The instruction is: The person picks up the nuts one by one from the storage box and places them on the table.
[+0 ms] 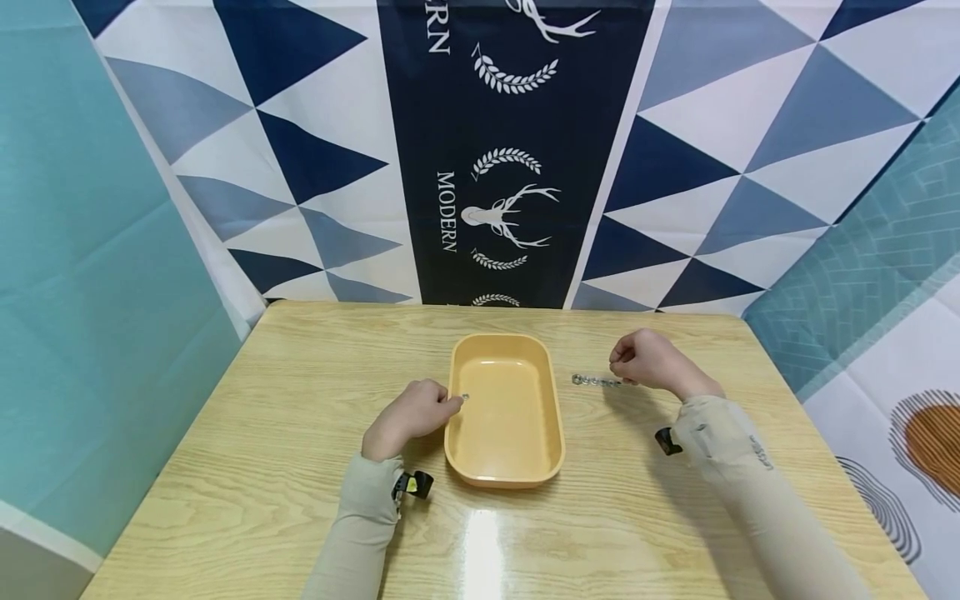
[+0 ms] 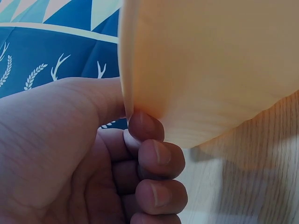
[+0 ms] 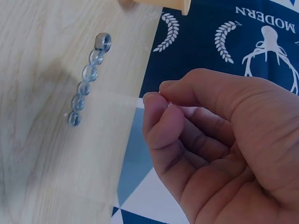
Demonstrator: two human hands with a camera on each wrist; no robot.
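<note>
My left hand (image 1: 420, 408) pinches the left rim of a shallow yellow plastic tray (image 1: 555, 400); in the left wrist view the thumb is behind the tray wall (image 2: 210, 60) and curled fingers are in front. A small metal nut (image 1: 465, 397) shows beside the left thumb tip, at the tray's inner left side. To the right of the tray, several shiny nuts (image 1: 592, 381) lie in a row, the biggest nearest the tray. Just past the row's small end, my right hand (image 1: 651, 360) holds thumb and fingertips pressed together. A tiny bright bit shows between them, mostly hidden.
The light wood table (image 1: 300, 358) carries the tray and the nuts. Behind it hangs a patterned cloth (image 1: 495, 167), with a teal cloth (image 1: 112, 250) on the left. Each wrist bears a small black camera, one near the tray's lower left (image 1: 418, 484).
</note>
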